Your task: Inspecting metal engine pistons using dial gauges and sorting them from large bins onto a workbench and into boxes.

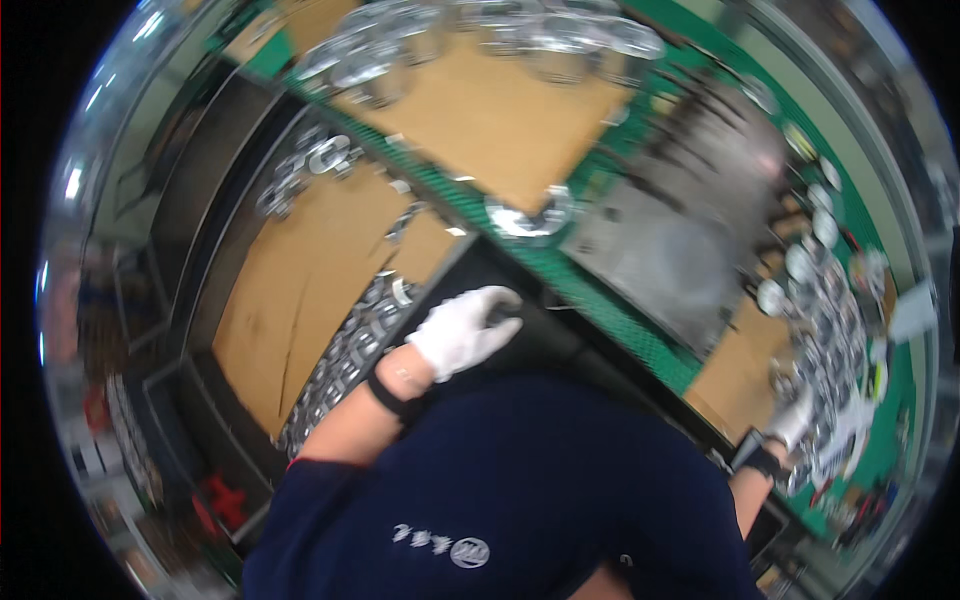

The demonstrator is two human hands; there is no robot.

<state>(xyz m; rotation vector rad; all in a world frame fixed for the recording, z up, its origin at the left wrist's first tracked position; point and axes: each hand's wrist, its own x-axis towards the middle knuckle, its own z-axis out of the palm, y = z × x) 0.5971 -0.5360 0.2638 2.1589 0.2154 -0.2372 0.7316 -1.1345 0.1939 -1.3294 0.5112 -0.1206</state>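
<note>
My left hand (pixel 465 330), in a white glove, hangs over the dark front of the bench. Its thumb and fingers are apart in a curve, with no held thing visible between them. At the far right, my right hand (pixel 793 420), also gloved, reaches to a crowd of shiny round metal parts (pixel 832 335). Blur hides its fingertips among these parts, so I cannot tell whether one is gripped. A flat grey metal plate (pixel 665 265) rests on the green bench mat between my hands, with several dark rods (pixel 700 105) across its far part.
A cardboard sheet (pixel 500 110) with shiny metal cylinders (pixel 370 70) covers the far bench. At left, a dark bin holds another cardboard sheet (pixel 300 270) and small metal pieces (pixel 350 350). A bright metal ring (pixel 530 220) sits at the green mat's edge.
</note>
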